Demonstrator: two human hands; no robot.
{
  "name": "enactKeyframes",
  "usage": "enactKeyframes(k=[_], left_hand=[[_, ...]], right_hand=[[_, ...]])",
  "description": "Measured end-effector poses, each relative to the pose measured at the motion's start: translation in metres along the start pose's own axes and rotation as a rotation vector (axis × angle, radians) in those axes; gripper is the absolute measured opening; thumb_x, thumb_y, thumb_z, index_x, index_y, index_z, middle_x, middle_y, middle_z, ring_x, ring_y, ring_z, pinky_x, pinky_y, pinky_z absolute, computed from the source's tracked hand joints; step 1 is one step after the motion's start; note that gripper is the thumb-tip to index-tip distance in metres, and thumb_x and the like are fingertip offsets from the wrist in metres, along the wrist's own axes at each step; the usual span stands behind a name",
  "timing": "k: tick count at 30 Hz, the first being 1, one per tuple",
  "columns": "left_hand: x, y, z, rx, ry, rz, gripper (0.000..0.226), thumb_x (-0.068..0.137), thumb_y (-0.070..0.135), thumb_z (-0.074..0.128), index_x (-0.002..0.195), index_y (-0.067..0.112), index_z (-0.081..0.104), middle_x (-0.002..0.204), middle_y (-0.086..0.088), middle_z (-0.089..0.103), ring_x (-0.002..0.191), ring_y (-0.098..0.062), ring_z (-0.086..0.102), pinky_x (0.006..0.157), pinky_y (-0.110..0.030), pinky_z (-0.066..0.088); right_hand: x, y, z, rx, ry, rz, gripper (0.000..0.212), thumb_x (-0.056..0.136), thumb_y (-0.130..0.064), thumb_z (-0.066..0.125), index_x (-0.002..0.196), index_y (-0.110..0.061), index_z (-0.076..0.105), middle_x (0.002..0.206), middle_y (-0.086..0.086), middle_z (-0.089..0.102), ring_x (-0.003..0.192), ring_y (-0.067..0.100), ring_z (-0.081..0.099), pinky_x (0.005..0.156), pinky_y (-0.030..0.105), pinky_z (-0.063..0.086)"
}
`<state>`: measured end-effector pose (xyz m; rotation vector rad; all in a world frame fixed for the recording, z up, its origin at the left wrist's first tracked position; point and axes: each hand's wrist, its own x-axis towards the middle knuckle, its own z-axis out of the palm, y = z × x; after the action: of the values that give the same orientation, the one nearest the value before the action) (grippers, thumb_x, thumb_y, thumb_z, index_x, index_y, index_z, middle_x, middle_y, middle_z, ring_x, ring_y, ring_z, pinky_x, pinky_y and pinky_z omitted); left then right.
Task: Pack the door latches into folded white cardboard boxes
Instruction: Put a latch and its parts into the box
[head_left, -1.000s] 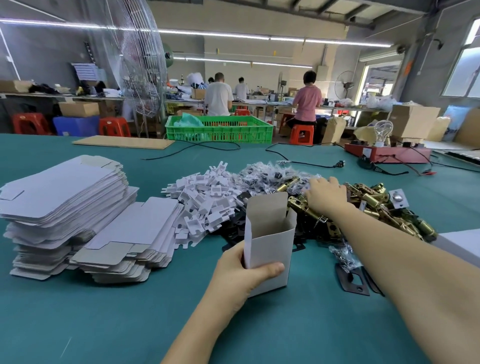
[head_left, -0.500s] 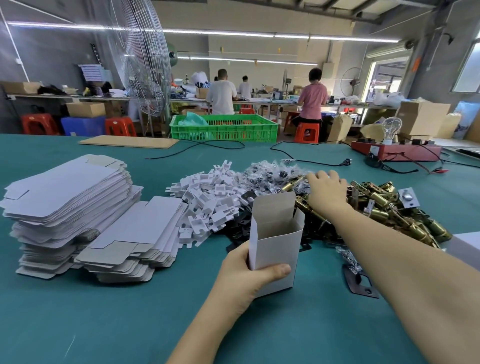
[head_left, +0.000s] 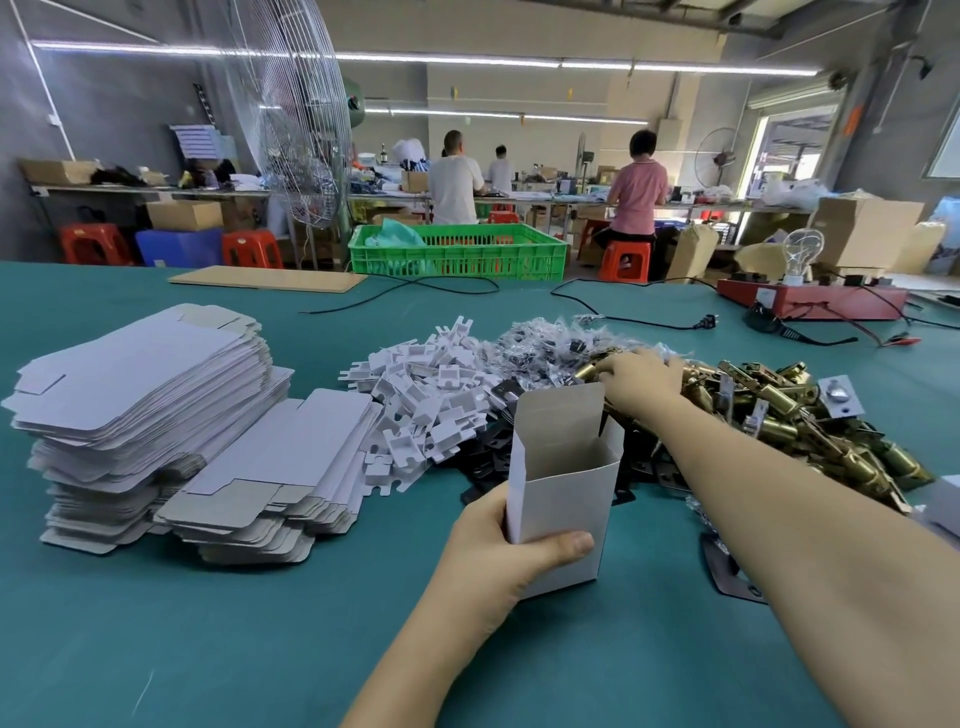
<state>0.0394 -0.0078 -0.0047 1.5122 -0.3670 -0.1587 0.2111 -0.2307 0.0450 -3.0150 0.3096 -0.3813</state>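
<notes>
- Since a second ago: right hand (head_left: 636, 376) shifted leftward across the pile of brass door latches (head_left: 810, 431), toward the far side of the box; box and left hand barely changed.
- Behind and to the right of the box: that latch pile, largest of the task's things, spread over the green table (head_left: 208, 649).
- Upright on the table: folded white cardboard box (head_left: 563, 499), top flap raised, mouth open, nothing visible inside.
- Against the box's near left side: left hand (head_left: 498, 551) gripping it, thumb across the front face.
- Just behind the box's flap: right hand, fingers curled down onto a latch; whether actually clasping it, cannot tell.
- Step in hand, by judgement: picking one latch. Next: lifting it free of the tangle and lowering it end-first into the open mouth, with the box held steady.
</notes>
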Motion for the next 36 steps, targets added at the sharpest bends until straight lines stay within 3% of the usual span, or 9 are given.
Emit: enactKeyframes(k=[3,5,9,12,14,18,24,28,36], left_hand=[[0.001,0.000,0.000,-0.005,0.001,-0.001,0.039,0.060,0.030,0.084,0.094,0.043,0.072,0.098,0.009,0.076,0.092,-0.007,0.070,0.072,-0.016,0.052],[0.001,0.000,0.001,0.000,0.007,-0.004,0.040,0.059,0.030,0.084,0.095,0.042,0.072,0.099,0.009,0.076,0.093,-0.007,0.070,0.073,-0.017,0.052],[0.001,0.002,0.001,0.017,0.010,-0.009,0.040,0.060,0.030,0.084,0.096,0.042,0.073,0.101,0.009,0.076,0.095,-0.009,0.070,0.077,-0.021,0.054],[-0.001,0.005,0.002,0.019,0.024,-0.035,0.039,0.059,0.031,0.084,0.096,0.036,0.074,0.099,0.010,0.076,0.094,-0.009,0.070,0.076,-0.021,0.054],[-0.003,0.007,0.002,0.019,0.040,-0.053,0.042,0.057,0.031,0.085,0.098,0.032,0.072,0.098,0.010,0.076,0.092,-0.009,0.070,0.074,-0.021,0.054],[-0.006,0.012,0.002,0.001,0.034,-0.069,0.046,0.058,0.024,0.087,0.102,0.025,0.072,0.099,0.006,0.076,0.093,-0.013,0.071,0.074,-0.023,0.053],[-0.013,0.015,0.007,0.046,-0.056,-0.030,0.043,0.060,0.023,0.084,0.101,0.024,0.073,0.100,0.004,0.076,0.092,-0.010,0.070,0.072,-0.018,0.053],[-0.015,0.016,0.008,0.044,-0.081,-0.015,0.047,0.057,0.031,0.084,0.102,0.023,0.074,0.102,0.002,0.075,0.095,-0.011,0.069,0.077,-0.020,0.051],[-0.013,0.015,0.007,-0.001,-0.097,0.000,0.035,0.067,0.022,0.080,0.102,0.026,0.076,0.104,0.000,0.076,0.094,-0.011,0.070,0.075,-0.018,0.053]], right_hand=[[-0.013,0.003,0.002,0.181,0.212,0.031,0.028,0.098,-0.024,0.045,0.100,-0.023,0.073,0.098,0.001,0.070,0.095,0.023,0.057,0.100,0.038,0.034],[-0.027,0.003,-0.005,0.314,0.349,0.082,0.027,0.097,-0.025,0.049,0.100,-0.017,0.075,0.090,0.004,0.072,0.080,0.024,0.060,0.076,0.030,0.043],[-0.062,0.000,-0.030,0.735,0.505,0.247,0.017,0.092,-0.024,0.060,0.100,-0.017,0.074,0.098,0.000,0.073,0.088,0.019,0.065,0.072,0.027,0.044],[-0.093,0.003,-0.053,1.330,0.396,0.462,0.008,0.088,-0.007,0.065,0.090,-0.015,0.068,0.098,0.008,0.070,0.085,0.027,0.068,0.076,0.040,0.058],[-0.117,0.007,-0.069,1.682,0.258,0.540,0.013,0.087,0.004,0.063,0.095,-0.007,0.062,0.099,0.014,0.065,0.084,0.025,0.067,0.070,0.034,0.060],[-0.160,0.016,-0.100,1.997,0.045,0.558,0.022,0.086,0.010,0.059,0.106,0.001,0.058,0.098,0.018,0.064,0.087,0.026,0.067,0.065,0.030,0.060],[-0.202,0.012,-0.134,1.740,-0.089,0.126,0.014,0.081,0.010,0.062,0.090,-0.001,0.065,0.085,0.010,0.068,0.077,0.017,0.068,0.075,0.028,0.060],[-0.215,-0.008,-0.149,1.252,-0.013,-0.258,0.012,0.077,-0.002,0.074,0.087,-0.008,0.071,0.078,0.000,0.072,0.069,0.007,0.064,0.069,0.016,0.052],[-0.212,-0.035,-0.125,0.642,0.088,-0.487,0.009,0.081,-0.010,0.072,0.088,-0.014,0.068,0.081,-0.007,0.068,0.075,0.000,0.059,0.067,0.007,0.041]])
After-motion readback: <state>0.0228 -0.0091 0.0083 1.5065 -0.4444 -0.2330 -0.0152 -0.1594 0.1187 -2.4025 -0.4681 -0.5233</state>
